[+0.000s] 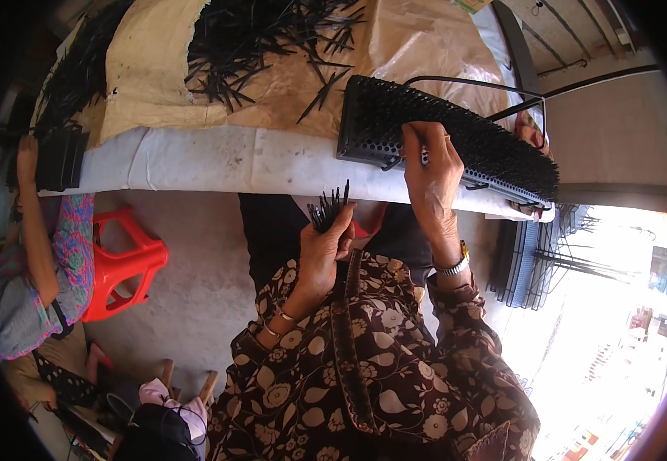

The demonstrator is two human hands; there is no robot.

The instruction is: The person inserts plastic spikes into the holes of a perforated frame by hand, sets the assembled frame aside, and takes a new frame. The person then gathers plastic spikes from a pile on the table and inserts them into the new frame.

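My left hand [323, 253] is closed around a small bundle of thin black sticks [329, 209], held upright in front of my body below the table edge. Over the table's front edge, my right hand [435, 170] has its fingertips pinched together at the front of a long black rack [495, 146]. Rows of holes run along the rack's face, and many black sticks stand packed in it. Whatever those fingertips hold is hidden. A heap of loose black sticks [249, 46] lies on brown sheeting beyond the rack.
White sheeting [218, 161] covers the table's front edge. A black metal frame [533, 100] rises behind the rack. At the left, another person's hand [28, 157] touches a dark rack [63, 157]. A red stool [130, 261] stands below; more racks [522, 261] stand at lower right.
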